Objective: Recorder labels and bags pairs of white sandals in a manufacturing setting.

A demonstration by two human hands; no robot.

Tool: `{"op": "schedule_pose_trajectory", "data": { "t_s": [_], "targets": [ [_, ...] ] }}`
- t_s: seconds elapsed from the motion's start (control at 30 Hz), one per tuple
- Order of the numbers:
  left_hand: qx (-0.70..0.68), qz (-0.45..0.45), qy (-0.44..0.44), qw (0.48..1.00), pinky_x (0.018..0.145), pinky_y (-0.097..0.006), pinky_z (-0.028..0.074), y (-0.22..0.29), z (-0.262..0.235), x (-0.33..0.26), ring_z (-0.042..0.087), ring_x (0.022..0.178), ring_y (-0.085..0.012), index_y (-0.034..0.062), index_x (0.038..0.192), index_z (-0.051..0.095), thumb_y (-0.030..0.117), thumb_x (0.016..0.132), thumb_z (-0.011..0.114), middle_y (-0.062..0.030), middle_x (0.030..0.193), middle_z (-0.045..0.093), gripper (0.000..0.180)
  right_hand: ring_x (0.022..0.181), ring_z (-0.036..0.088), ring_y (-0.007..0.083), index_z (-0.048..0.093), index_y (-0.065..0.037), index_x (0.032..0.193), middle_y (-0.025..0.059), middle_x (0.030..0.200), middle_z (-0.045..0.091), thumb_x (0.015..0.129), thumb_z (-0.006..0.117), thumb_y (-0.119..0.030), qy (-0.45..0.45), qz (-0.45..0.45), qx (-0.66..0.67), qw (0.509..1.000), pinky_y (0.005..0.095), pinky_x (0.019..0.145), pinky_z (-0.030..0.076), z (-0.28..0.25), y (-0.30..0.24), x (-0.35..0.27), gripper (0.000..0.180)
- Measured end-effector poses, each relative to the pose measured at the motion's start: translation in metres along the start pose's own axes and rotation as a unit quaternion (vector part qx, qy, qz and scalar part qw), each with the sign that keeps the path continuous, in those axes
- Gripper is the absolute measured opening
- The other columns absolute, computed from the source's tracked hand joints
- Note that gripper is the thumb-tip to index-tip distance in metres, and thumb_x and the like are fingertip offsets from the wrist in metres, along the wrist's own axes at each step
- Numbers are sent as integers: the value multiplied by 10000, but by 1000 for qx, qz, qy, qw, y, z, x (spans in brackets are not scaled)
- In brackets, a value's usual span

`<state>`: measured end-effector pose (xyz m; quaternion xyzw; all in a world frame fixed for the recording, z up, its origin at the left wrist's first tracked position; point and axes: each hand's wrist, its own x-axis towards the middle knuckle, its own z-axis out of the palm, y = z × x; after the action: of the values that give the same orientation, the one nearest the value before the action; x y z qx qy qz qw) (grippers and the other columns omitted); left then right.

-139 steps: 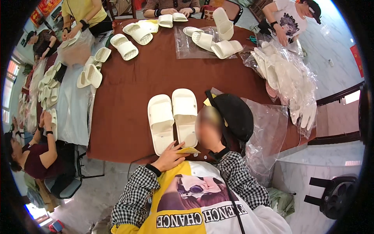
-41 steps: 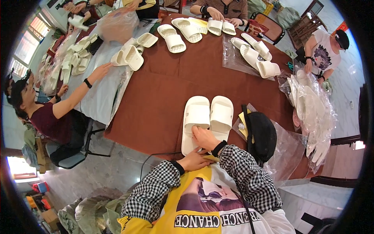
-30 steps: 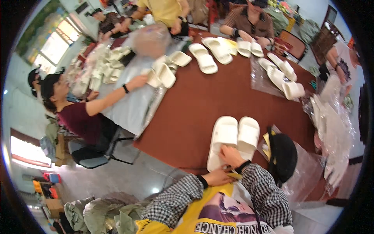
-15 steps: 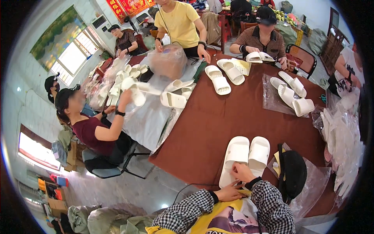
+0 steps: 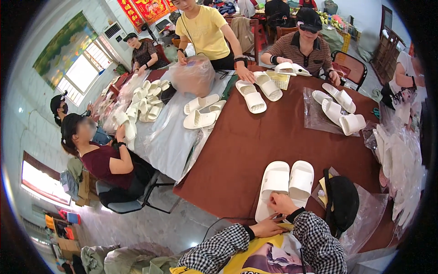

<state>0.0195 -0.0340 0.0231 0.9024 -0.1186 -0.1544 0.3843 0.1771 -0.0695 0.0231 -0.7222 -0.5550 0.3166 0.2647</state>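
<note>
Two white slippers lie side by side at the table's near edge, toes pointing away: the left slipper [image 5: 275, 180] and the right slipper [image 5: 301, 180]. My right hand [image 5: 282, 203] is over the left slipper's footbed, just behind its strap, with fingers curled together; whatever they pinch is hidden. Below it, at the slipper's heel, my left hand [image 5: 267, 227] has its fingers closed at the edge of a small yellow sheet [image 5: 286, 226]. The sheet is mostly covered by my hands and sleeve.
Right of the slippers lies a black cap [image 5: 344, 203] on clear plastic. Bagged white slippers [image 5: 394, 169] crowd the right edge. More slipper pairs [image 5: 252, 97] stand across the brown table [image 5: 232, 169]. Co-workers sit and stand around; a chair [image 5: 121, 198] is at left.
The co-worker at left has lowered the white slippers onto the plastic-covered table. The person in yellow has reached down to a far slipper pair. My hands have hardly moved.
</note>
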Motion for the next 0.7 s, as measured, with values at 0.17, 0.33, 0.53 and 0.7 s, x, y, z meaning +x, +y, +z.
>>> {"op": "schedule_pose_trajectory", "data": {
  "t_s": [0.17, 0.33, 0.53, 0.7],
  "targets": [
    [6, -6, 6, 1000, 1198, -533, 33, 5, 4, 0, 297, 1430, -285, 252, 1339, 586, 354, 1041, 342, 43, 1424, 513, 398, 777, 667, 359, 609, -29, 960, 172, 838, 686, 819, 652, -270, -13, 24, -21, 999, 458, 691, 525, -1, -5, -5, 282],
    [-23, -13, -16, 1000, 1201, -497, 54, 12, -6, 1, 256, 1449, -272, 251, 1335, 589, 310, 1009, 403, -48, 1445, 485, 380, 815, 666, 358, 603, -27, 977, 177, 870, 685, 799, 678, -270, -28, 50, -40, 998, 452, 711, 525, -7, -7, -11, 310],
    [-48, -3, 67, 997, 1181, -520, 122, -14, 14, -11, 254, 1444, -302, 216, 1277, 635, 293, 997, 478, -21, 1391, 546, 331, 714, 647, 204, 602, 6, 989, 131, 825, 659, 896, 653, -204, -17, -62, 134, 989, 343, 666, 521, -31, -3, -10, 235],
    [-53, 16, 77, 996, 1169, -476, 202, 7, -19, -7, 337, 1416, -258, 135, 1224, 664, 219, 948, 544, -135, 1327, 578, 312, 746, 643, 241, 622, 9, 935, 123, 811, 668, 906, 603, -129, 164, 22, 123, 978, 343, 678, 506, -112, -6, -31, 142]
  ]
}}
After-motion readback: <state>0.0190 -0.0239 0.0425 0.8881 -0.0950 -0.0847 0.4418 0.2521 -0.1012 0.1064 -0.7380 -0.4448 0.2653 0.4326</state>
